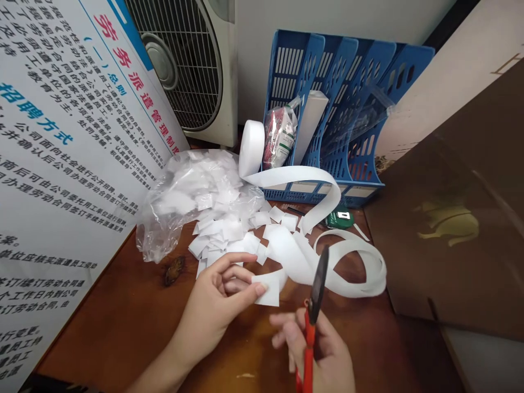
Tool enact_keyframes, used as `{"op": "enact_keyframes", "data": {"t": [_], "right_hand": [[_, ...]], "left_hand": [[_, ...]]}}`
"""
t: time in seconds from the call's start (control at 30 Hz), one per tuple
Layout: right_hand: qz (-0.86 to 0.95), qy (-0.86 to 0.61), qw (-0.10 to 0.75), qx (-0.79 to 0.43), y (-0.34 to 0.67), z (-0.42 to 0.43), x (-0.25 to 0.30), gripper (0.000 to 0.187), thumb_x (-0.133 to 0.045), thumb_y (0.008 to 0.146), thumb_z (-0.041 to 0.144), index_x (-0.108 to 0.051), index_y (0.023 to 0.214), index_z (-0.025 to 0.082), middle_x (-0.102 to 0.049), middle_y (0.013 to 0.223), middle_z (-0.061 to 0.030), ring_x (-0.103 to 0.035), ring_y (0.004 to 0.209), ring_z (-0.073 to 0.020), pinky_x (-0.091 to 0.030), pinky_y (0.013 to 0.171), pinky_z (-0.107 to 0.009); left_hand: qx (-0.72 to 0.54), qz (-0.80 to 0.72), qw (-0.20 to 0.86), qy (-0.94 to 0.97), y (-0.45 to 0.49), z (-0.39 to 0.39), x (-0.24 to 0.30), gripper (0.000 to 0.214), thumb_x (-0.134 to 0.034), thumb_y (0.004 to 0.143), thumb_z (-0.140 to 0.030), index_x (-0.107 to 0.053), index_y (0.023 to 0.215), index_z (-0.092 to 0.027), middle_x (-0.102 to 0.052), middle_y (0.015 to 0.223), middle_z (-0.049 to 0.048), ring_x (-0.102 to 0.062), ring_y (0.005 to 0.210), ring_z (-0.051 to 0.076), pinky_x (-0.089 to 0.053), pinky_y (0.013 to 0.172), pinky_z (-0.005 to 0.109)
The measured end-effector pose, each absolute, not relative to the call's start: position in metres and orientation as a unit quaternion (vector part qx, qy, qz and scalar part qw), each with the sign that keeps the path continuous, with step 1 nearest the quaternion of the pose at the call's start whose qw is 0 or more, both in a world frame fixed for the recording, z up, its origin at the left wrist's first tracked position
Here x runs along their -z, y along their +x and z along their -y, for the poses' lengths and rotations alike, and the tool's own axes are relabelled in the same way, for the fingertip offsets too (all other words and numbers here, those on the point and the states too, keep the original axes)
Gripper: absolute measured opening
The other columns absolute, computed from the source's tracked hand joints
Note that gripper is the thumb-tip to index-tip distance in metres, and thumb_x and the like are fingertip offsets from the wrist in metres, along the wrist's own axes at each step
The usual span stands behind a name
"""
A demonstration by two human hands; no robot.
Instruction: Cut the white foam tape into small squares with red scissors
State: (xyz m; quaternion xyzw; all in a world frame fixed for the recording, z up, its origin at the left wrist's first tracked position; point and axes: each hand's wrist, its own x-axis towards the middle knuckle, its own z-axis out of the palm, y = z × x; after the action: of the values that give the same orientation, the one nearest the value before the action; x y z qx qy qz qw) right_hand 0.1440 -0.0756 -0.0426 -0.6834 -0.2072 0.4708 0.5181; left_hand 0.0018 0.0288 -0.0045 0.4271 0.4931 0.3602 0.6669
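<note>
My left hand (229, 295) pinches a small white square piece (271, 289) between thumb and fingers. Behind that piece lies a long white strip (295, 254), looped on the table and running up to a white roll (251, 147); whether the held piece joins the strip I cannot tell. My right hand (315, 349) grips red-handled scissors (311, 322), their dark blades pointing up and away from me. Many cut white squares (221, 234) are heaped just beyond my left hand. A clear plastic bag (196, 180) full of similar squares sits behind them.
At the back stands a blue file rack (327, 114) holding a packet (280, 136). A green tape measure (340, 217) lies before it. A printed board (73, 164) flanks the left, a brown panel (454, 218) the right. A fan-like unit (184, 65) stands behind the wooden table (135, 322).
</note>
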Motion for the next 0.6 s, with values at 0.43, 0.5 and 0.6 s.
{"op": "enact_keyframes", "data": {"t": [0.43, 0.5, 0.6], "right_hand": [[0.127, -0.589, 0.680, -0.418, 0.131, 0.035, 0.034, 0.044, -0.090, 0.077, 0.032, -0.047, 0.081, 0.022, -0.056, 0.075, 0.0098, -0.046, 0.044, -0.0015, -0.038, 0.043, -0.017], [0.126, -0.581, 0.702, -0.392, 0.126, 0.034, 0.035, 0.043, -0.090, 0.077, 0.028, -0.047, 0.081, 0.022, -0.057, 0.076, 0.0099, -0.049, 0.044, -0.0019, -0.039, 0.044, -0.018], [0.132, -0.579, 0.717, -0.365, 0.121, 0.033, 0.035, 0.044, -0.090, 0.077, 0.025, -0.046, 0.080, 0.022, -0.058, 0.072, 0.0098, -0.051, 0.044, -0.0034, -0.041, 0.046, -0.018]], "left_hand": [[-0.368, -0.526, 0.667, 0.379, 0.011, -0.023, 0.008, 0.015, -0.089, 0.078, -0.027, -0.087, 0.092, -0.020, -0.083, 0.084, 0.0042, -0.072, 0.072, 0.015, -0.058, 0.065, 0.018], [-0.386, -0.502, 0.706, 0.318, 0.014, -0.020, 0.010, 0.020, -0.088, 0.080, -0.028, -0.086, 0.097, -0.019, -0.084, 0.089, 0.0054, -0.073, 0.077, 0.015, -0.059, 0.067, 0.018], [-0.409, -0.475, 0.744, 0.231, 0.019, -0.015, 0.012, 0.029, -0.089, 0.080, -0.027, -0.083, 0.106, -0.017, -0.083, 0.094, 0.0075, -0.072, 0.081, 0.014, -0.060, 0.067, 0.017]]}}
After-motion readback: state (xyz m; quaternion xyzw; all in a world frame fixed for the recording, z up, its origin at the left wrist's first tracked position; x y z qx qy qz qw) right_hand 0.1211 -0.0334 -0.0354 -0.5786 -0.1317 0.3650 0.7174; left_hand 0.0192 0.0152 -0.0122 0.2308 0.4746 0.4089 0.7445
